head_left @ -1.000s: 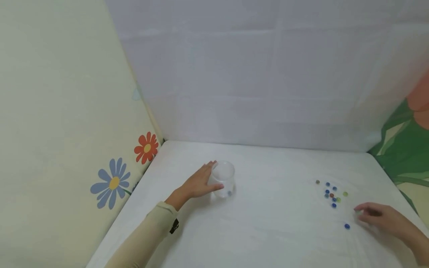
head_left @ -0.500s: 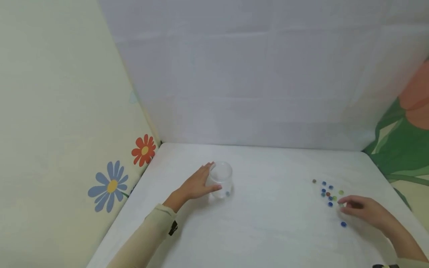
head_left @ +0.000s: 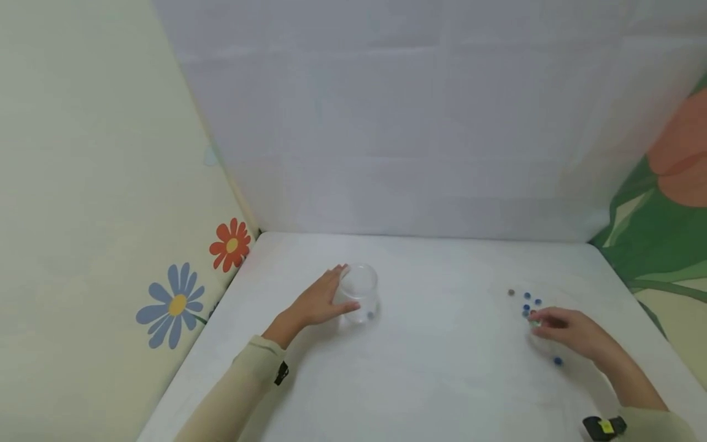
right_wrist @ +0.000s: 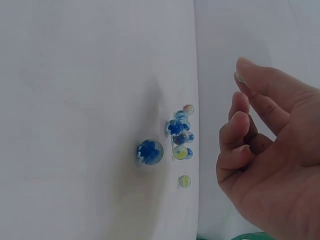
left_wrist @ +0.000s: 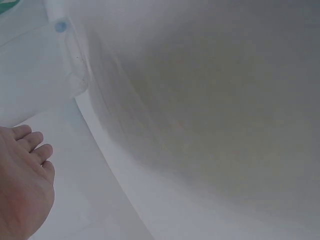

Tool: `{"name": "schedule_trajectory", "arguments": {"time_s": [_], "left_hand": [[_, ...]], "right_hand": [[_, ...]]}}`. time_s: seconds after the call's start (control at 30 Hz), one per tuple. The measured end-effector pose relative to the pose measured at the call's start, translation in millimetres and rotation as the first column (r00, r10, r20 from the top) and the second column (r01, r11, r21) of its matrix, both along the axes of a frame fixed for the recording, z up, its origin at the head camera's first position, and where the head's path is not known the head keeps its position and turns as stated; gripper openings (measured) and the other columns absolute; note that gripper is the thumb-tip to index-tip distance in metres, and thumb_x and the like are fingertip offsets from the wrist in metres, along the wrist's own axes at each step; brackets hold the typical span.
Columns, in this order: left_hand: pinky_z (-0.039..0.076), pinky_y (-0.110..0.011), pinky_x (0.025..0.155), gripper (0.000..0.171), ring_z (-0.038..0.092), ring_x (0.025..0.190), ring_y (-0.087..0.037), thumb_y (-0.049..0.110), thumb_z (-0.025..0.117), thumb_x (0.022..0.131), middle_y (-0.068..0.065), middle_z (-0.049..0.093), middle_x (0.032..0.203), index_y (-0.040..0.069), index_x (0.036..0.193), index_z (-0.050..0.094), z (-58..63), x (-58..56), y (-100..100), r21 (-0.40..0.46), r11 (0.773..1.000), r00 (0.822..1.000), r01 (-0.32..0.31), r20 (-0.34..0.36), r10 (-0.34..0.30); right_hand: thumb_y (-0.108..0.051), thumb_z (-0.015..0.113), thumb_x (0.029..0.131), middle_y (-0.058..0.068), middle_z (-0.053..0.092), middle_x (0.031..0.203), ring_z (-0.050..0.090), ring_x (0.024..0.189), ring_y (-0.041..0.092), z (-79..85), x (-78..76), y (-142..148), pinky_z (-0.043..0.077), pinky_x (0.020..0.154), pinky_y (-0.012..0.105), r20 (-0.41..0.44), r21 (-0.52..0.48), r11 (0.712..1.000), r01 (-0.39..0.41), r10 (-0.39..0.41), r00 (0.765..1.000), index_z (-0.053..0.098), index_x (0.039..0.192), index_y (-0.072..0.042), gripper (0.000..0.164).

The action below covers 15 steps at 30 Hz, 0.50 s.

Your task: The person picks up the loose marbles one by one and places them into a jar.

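Observation:
A clear round jar (head_left: 359,298) stands upright on the white table, with a bluish marble (head_left: 370,315) at its bottom. My left hand (head_left: 315,302) holds the jar's left side, thumb across the near wall and fingers behind. In the left wrist view, the jar (left_wrist: 37,75) appears beyond the fingertips. Thumb and forefinger of my right hand (head_left: 574,331) pinch a small marble (right_wrist: 240,78), mostly hidden by the fingertips. That hand is above the loose marbles (head_left: 527,296) and covers some of them in the head view. Its other fingers are curled.
One blue marble (head_left: 558,361) lies apart, nearer me than the group. Around the white-covered table (head_left: 431,344) rise a white cloth backdrop (head_left: 386,123) and, at left, a pale wall with printed flowers (head_left: 177,305). A green and orange print (head_left: 663,227) borders the right.
My right hand has moved left with the pinched marble, from beside the group to over it. My left hand keeps its hold on the jar. The whole head view has shifted slightly.

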<state>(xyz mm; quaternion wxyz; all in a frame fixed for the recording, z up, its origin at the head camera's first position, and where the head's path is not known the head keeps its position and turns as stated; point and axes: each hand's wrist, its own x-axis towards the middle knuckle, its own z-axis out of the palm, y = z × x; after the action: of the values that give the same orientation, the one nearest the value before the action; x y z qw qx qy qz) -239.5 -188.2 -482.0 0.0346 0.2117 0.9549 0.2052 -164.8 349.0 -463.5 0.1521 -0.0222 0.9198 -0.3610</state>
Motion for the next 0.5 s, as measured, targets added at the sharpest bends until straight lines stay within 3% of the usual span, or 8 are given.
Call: {"name": "schedule_trajectory", "arguments": {"time_s": [0.2,0.5], "left_hand": [[0.024,-0.056,0.121,0.105,0.021,0.153,-0.038,0.075,0.057,0.088,-0.014,0.022,0.167,0.013,0.163,0.019,-1.0,0.8,-0.8,0.006,1.0,1.0,-0.007,0.01,0.007],[0.024,-0.056,0.121,0.105,0.02,0.154,-0.037,0.077,0.054,0.088,-0.014,0.021,0.168,0.013,0.163,0.018,1.2,0.1,-0.3,-0.009,1.0,1.0,-0.01,0.009,0.01]], "right_hand": [[-0.033,0.07,0.096,0.006,0.061,0.102,0.052,0.091,0.021,-0.4,-3.8,-10.7,0.048,0.074,0.033,0.01,0.012,1.0,-0.006,0.006,1.0,0.066,0.129,-0.001,0.046],[-0.03,0.07,0.096,0.006,0.063,0.101,0.054,0.09,0.021,8.3,-11.3,-25.3,0.05,0.073,0.033,-0.065,0.038,0.998,-0.049,0.051,0.997,0.068,0.125,-0.002,0.04]]}}
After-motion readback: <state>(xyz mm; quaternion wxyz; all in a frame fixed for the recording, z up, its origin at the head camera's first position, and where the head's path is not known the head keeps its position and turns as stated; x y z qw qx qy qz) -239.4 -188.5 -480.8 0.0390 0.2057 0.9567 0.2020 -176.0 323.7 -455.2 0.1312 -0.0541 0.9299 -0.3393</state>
